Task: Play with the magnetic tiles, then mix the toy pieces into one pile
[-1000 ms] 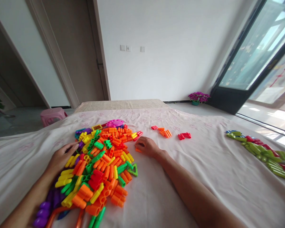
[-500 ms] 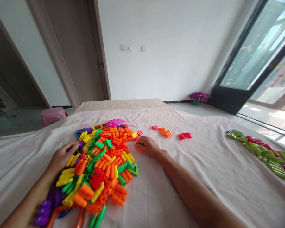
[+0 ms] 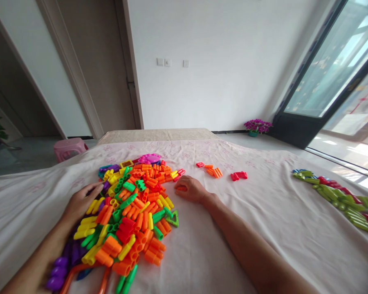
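Note:
A heap of colourful plastic building blocks (image 3: pixel 135 208) lies on the cloth between my hands, mostly orange, green, yellow, red and purple tube-shaped pieces. My right hand (image 3: pixel 191 190) is at the heap's far right side, fingers curled round an orange building block (image 3: pixel 181 188), only partly visible. Just beyond it lie red pieces (image 3: pixel 180 173) at the heap's edge. My left hand (image 3: pixel 83 201) rests against the heap's left side, its fingers loosely extended by a purple block (image 3: pixel 105 186). I see nothing held in it, though some fingertips are hidden.
A few orange blocks (image 3: pixel 214 171) and red blocks (image 3: pixel 239 176) lie apart, right of the heap. Sorted lime-green and red pieces (image 3: pixel 340 196) line the right edge. A pink flower-shaped piece (image 3: pixel 149 158) tops the heap's far end. Beyond the cloth stands a pink stool (image 3: pixel 69 149).
The orange block beneath my right hand is now tucked inside its curled fingers. My left hand stays in place, and the heap looks the same.

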Demonstrator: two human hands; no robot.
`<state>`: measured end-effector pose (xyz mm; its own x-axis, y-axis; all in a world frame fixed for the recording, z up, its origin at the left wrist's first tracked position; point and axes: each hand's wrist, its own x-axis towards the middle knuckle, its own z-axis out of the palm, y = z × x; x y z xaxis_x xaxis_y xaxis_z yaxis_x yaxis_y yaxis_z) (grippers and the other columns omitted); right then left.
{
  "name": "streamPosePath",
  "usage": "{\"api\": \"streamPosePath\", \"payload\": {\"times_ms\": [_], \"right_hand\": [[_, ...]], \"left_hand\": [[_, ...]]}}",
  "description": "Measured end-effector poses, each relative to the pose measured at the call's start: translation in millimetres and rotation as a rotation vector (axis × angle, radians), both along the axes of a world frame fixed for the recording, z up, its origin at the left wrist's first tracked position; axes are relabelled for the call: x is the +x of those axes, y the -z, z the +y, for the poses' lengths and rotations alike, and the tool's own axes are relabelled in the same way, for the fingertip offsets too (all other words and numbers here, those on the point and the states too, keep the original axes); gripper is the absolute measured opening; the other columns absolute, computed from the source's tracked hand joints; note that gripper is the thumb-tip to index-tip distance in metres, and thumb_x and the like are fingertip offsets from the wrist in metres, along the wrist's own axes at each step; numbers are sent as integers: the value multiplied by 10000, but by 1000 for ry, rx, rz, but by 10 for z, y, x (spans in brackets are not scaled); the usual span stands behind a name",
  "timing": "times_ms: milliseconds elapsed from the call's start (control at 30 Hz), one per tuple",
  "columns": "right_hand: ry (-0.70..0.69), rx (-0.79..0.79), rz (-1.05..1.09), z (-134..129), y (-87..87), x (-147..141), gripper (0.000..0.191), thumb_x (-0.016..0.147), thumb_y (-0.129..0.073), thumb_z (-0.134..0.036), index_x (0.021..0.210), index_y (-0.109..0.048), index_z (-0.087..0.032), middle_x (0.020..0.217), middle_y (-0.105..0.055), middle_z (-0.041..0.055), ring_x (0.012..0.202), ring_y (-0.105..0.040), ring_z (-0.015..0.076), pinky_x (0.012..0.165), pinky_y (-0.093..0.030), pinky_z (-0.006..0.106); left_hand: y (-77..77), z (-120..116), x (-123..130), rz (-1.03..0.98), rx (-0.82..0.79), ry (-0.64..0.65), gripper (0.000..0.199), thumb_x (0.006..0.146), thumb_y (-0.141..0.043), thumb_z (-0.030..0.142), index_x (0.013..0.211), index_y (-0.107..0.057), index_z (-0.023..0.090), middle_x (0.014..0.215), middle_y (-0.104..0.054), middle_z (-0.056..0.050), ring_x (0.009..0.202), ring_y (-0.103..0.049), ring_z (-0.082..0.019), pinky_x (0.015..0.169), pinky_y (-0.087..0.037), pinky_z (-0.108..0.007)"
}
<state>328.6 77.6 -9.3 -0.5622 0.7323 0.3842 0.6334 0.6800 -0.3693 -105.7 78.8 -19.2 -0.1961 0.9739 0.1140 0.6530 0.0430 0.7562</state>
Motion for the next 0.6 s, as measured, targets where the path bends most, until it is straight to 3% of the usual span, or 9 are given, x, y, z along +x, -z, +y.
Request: {"api": "streamPosePath", "payload": {"times_ms": [300,600], "right_hand": [[171,-24,137,21,22,7,177,855,-524,-148,920,-681,-199,882,-691,28,782,-623,142,721,-448,223],[268,-102,272,55,63,77,242,937,-457,-259,1065,-659,-225,949,-716,23,865,-662,168,772,-488,253]], "left_hand": [[27,12,-26,-21,-12,-1,578,788,-515,638,1133,-645,193,1181,-678,-61,1116,-606,-255,962,-463,-311],[7,-1,1,-7,-5,-7,586,782,-518,645,1131,-652,195,1146,-695,-53,1070,-631,-248,900,-493,-288]]}}
